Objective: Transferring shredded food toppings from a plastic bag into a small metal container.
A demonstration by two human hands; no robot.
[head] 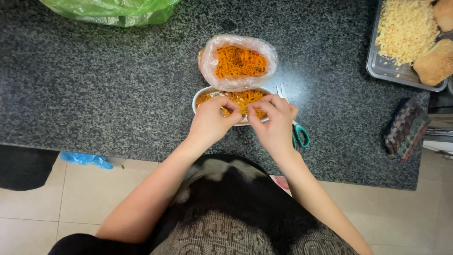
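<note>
1. Dark speckled granite counter (108, 80) is seen from above, tiled floor near.
2. Green plastic bag (113, 10) is placed far left; metal tray (377, 66) with yellow crumbs and bread rolls is placed far right.
3. Clear plastic bag (238, 61) of orange shredded food is set open, centre, just beyond the white oval dish (200, 97) holding the same food.
4. Left hand (210, 123) and right hand (273, 123) are held over the dish's near rim, fingertips pinched on something small; what is pinched cannot be told.
5. Teal-handled scissors (297, 132) are laid right of the dish.
6. Risk judged: dish could be nudged off the near edge, or shreds spilled, by hand pressure.
</note>
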